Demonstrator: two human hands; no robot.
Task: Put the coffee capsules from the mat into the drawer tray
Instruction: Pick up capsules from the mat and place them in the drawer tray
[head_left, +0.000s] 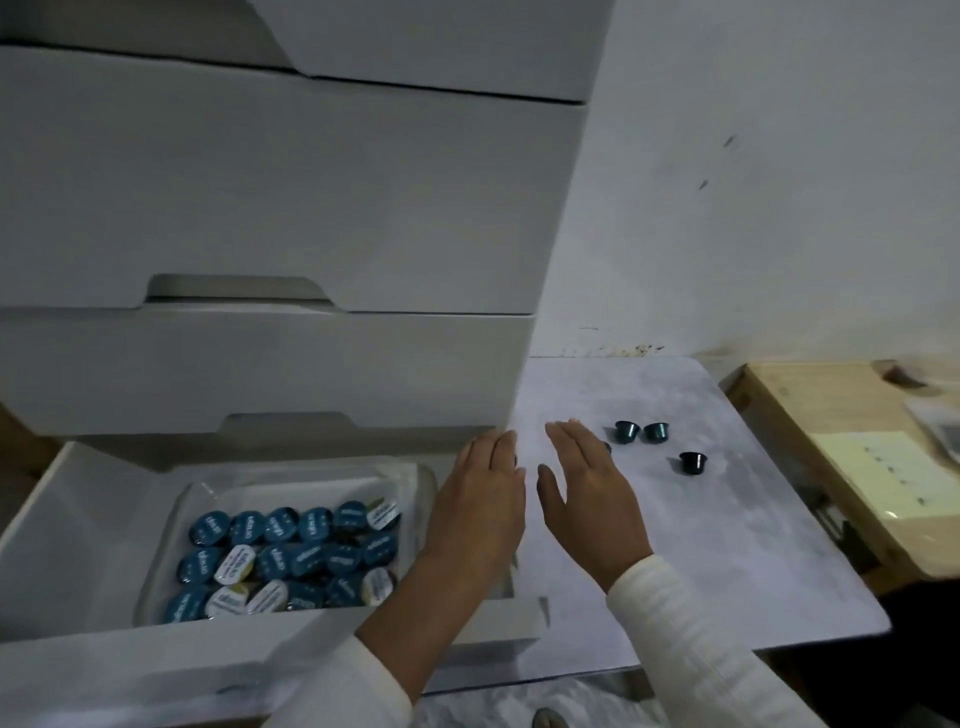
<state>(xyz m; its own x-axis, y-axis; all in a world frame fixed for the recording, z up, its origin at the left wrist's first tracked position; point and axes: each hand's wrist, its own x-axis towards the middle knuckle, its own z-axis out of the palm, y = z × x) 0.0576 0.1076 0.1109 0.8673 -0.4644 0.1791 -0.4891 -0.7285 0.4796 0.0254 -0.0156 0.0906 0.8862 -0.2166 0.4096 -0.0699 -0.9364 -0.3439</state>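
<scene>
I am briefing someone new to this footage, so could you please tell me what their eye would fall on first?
Probably the clear tray in the open bottom drawer at lower left, packed with blue and white coffee capsules. Next, the two flat, open hands in the middle: the left hand at the drawer's right end, the right hand over the pale grey mat. Three dark teal capsules lie loose on the mat, right of the hands.
</scene>
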